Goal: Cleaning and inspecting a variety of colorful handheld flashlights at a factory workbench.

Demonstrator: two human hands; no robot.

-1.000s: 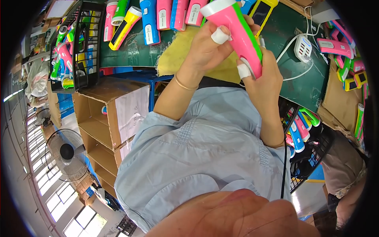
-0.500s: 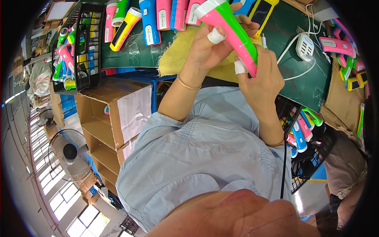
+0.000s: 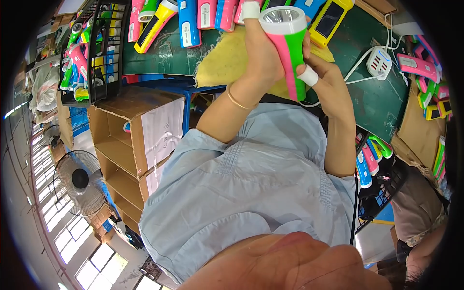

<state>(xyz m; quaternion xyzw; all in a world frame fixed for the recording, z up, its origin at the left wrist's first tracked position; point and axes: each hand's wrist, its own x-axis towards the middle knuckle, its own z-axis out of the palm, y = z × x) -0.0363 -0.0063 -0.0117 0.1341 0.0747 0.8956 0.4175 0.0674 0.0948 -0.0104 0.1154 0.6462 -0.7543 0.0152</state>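
Observation:
A pink and green flashlight (image 3: 293, 53) with a white rim is held upright above the table, its round clear lens tipped up toward me. My left hand (image 3: 263, 57) is closed around it from the left, palm against the body, taped thumb sticking up beside the head. From the right, my right hand (image 3: 331, 89) grips the lower body, its white-taped thumb on the green side; its other fingers are partly hidden behind the flashlight. A yellow cloth (image 3: 220, 65) lies beneath. Just beyond, a yellow flashlight with a dark panel (image 3: 331, 21) rests beside my hands.
More flashlights in several colours lie along the far side, including a blue one (image 3: 188, 24). A black crate (image 3: 104, 72) of flashlights stands left, above cardboard shelves (image 3: 116, 140). A white multi-port charger (image 3: 379, 63) with cables sits right. A person (image 3: 420, 203) is at lower right.
The flashlight has turned from a slanted pose to upright, its lens now showing. My left thumb has come up past its head, and my right hand has shifted slightly right and down.

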